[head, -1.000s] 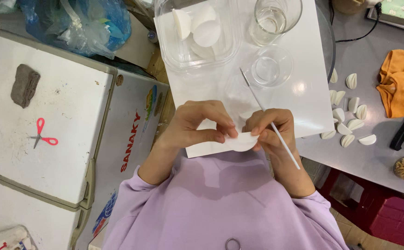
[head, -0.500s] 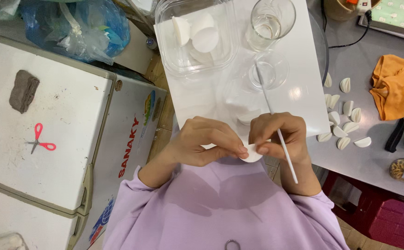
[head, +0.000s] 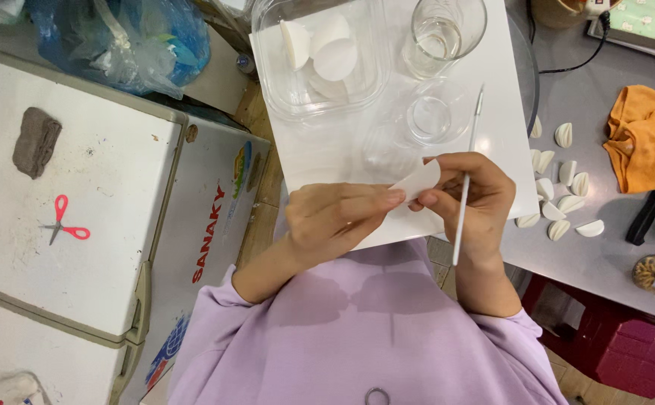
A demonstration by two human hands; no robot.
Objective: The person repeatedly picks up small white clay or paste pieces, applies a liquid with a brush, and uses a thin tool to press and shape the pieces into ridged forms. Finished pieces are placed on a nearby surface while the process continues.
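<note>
My left hand [head: 335,219] and my right hand [head: 471,196] meet over the near edge of a white board [head: 320,154], pinching a thin white round wrapper [head: 420,180] between the fingertips of both. A slim white stick [head: 465,187] runs through my right hand, its tip pointing away from me. A clear plastic container [head: 320,60] with a few more round wrappers stands on the far left of the board. Folded white dumplings [head: 560,195] lie in a group on the grey table to the right.
A clear glass [head: 444,30] and a small clear bowl [head: 432,116] stand on the board. An orange cloth [head: 646,135] lies far right. On the left is a white chest freezer [head: 110,195] with red scissors [head: 63,221] on its lid. A red stool [head: 620,337] is lower right.
Both hands have lifted and shifted right with the wrapper. The wrapper now stands up between the fingertips, and the stick has turned more upright.
</note>
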